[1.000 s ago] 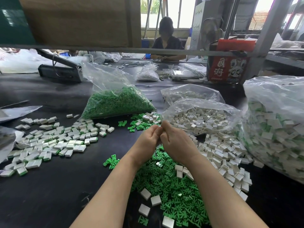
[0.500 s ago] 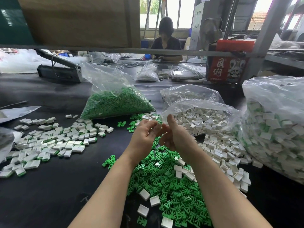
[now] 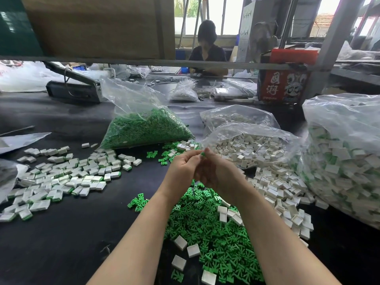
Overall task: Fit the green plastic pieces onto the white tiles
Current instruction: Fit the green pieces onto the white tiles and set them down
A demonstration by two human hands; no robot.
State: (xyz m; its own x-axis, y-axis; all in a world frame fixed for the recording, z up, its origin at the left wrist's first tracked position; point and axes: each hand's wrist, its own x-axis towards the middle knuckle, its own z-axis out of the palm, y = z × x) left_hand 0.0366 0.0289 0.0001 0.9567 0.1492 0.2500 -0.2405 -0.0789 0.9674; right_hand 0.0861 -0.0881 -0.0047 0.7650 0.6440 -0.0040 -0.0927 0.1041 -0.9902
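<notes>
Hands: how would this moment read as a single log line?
step: fitting | left hand + right hand: pinch green piece together | tile: hidden | supply: loose green pile

The green piece (image 3: 203,154) is mostly hidden between the fingertips of both hands; any tile there (if held) cannot be seen.
</notes>
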